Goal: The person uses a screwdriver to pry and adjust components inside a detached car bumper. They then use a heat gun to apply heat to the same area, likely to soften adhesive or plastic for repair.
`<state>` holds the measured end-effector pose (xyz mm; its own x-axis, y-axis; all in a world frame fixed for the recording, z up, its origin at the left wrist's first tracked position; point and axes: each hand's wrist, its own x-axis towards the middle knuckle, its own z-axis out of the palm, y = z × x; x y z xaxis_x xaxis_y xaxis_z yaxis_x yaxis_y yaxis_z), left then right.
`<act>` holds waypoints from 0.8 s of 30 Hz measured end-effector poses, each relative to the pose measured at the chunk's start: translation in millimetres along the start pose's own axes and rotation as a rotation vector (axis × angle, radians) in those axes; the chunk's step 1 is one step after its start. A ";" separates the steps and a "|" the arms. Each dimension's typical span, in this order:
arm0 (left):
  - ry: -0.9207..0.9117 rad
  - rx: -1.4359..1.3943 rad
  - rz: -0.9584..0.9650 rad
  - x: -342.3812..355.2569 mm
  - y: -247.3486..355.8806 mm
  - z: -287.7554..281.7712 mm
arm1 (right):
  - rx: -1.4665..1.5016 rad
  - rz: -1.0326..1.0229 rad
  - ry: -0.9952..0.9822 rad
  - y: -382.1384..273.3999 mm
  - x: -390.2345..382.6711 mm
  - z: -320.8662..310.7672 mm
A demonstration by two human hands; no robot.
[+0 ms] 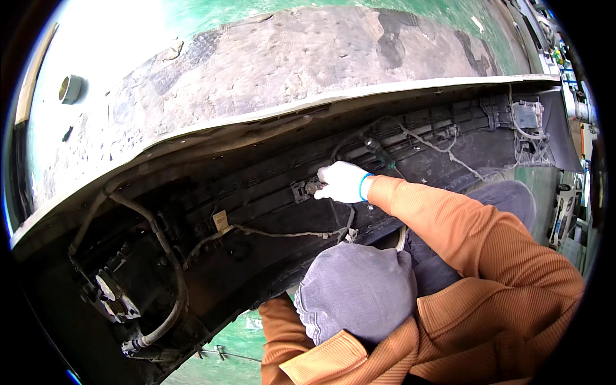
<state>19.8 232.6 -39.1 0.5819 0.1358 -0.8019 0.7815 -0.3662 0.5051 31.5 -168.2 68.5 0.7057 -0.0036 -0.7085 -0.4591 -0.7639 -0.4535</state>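
Note:
A long black car bumper (256,189) lies with its dusty inner side towards me. My right hand (343,181), in a white glove with a blue cuff, is closed at the middle of it. Its thumb and fingers pinch a small dusty fitting (312,187) that sits in a square mount. A wiring harness (289,233) with a pale tag (222,222) runs along the bumper below and left of that hand. My left sleeve (282,324) goes down beside the bumper's near edge, and my left hand is hidden there.
My grey-clad knee (359,289) is close to the bumper's near edge. A thick hose (167,250) curves at the left end, and a bracket (529,119) stands at the right end. Worn grey matting (289,58) and a tape roll (70,89) lie beyond.

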 end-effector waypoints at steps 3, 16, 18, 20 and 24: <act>-0.004 0.045 0.000 -2.8 3.5 -11.5 | 0.010 0.015 0.007 -4.5 -3.4 -1.4; -0.018 0.232 -0.089 -65.4 -0.6 -63.3 | -0.072 -0.264 -0.343 56.8 -11.4 -89.3; 0.003 0.248 -0.113 -81.1 -2.6 -71.8 | -0.325 -0.273 -0.264 75.4 -28.5 -110.4; 0.015 0.261 -0.127 -95.5 -0.9 -73.9 | -0.393 -0.340 -0.164 100.6 -46.7 -112.6; 0.053 0.279 -0.157 -134.6 1.6 -74.3 | -0.479 -0.450 0.054 118.1 -53.6 -92.1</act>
<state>-40.6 282.2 93.4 0.4756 0.2554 -0.8418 0.7750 -0.5744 0.2635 -10.9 -317.7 102.7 0.8043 0.3608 -0.4722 0.1697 -0.9010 -0.3993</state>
